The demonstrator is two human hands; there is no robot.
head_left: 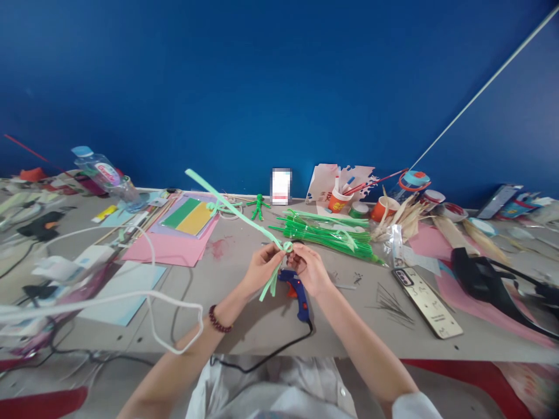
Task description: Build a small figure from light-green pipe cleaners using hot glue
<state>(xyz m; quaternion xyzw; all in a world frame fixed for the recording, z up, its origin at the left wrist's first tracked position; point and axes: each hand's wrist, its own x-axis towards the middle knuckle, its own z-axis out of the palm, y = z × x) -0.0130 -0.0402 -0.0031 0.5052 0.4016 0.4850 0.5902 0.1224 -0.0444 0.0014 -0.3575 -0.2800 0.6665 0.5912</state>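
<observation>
Through my head-camera feed, the left hand (pixel 265 265) pinches a pale green pipe cleaner (pixel 236 208), thumb and fingers closed on it just beside a small loop. The right hand (pixel 311 269) has its fingers curled nearly together at the loop's other side — I cannot tell whether they grip it. The piece is above the grey table (pixel 187 297), one long end slanting up leftward, short ends hanging below. A blue glue gun (pixel 301 297) lies beneath the hands — near me, its black cord trails.
</observation>
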